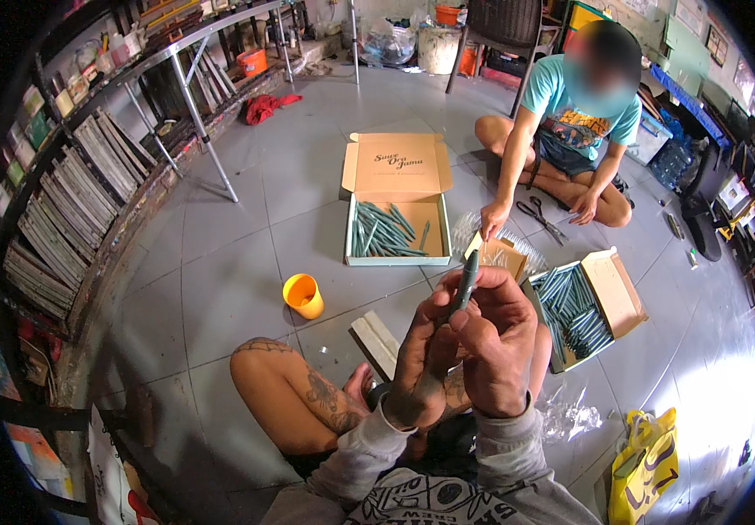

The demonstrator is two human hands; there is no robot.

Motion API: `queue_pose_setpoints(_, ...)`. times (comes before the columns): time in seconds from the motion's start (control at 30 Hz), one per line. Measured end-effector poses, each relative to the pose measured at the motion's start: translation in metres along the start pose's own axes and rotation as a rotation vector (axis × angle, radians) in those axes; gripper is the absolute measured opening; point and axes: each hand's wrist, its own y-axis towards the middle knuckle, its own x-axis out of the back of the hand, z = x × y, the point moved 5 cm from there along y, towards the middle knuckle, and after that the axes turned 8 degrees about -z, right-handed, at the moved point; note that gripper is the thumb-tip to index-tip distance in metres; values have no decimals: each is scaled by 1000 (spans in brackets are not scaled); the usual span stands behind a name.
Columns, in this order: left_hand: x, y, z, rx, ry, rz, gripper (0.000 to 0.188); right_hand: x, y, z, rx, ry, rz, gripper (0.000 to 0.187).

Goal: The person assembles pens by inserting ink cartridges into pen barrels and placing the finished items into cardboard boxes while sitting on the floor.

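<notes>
Both my hands are raised together in front of my chest. Fingers of my left hand (421,363) and my right hand (498,341) close round one slim dark green stick, pen-like with a tapered tip (469,267), pointing up and away from me. Its lower part is hidden in my fingers. Beyond my hands, an open cardboard box (439,229) holds many similar green sticks. Right of my hands, a second open box (625,297) is filled with more of them. Between the boxes is a small carton (507,256) with clear plastic pieces, where a co-worker's hand (494,219) reaches in.
A yellow cup (304,296) stands on the tiled floor at left, near a long pale block (375,344). Scissors (542,220) lie by the seated co-worker (570,131). Clear plastic wrap (568,415) and a yellow bag (644,468) lie at right. A metal-legged table (186,74) stands far left.
</notes>
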Motion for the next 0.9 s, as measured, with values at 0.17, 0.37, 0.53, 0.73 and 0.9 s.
queue_pose_setpoints(0.17, 0, -1, -4, 1, -52, 49, 41, 0, -1, -3, -30, -8, -37, 19)
queue_pose_setpoints(0.37, 2, -3, 0, -6, 114, 0, 39, -8, -3, -1, 1, -9, -73, 15)
queue_pose_setpoints(0.53, 27, -14, 29, -23, 140, -70, 38, -14, -3, 0, 70, 14, -68, 13)
queue_pose_setpoints(0.73, 12, -9, 11, -72, 207, -84, 34, -5, 0, -7, 74, 87, -22, 10)
queue_pose_setpoints(0.9, 14, -10, 14, -48, 74, -24, 31, -4, -2, -8, 60, -9, -22, 13)
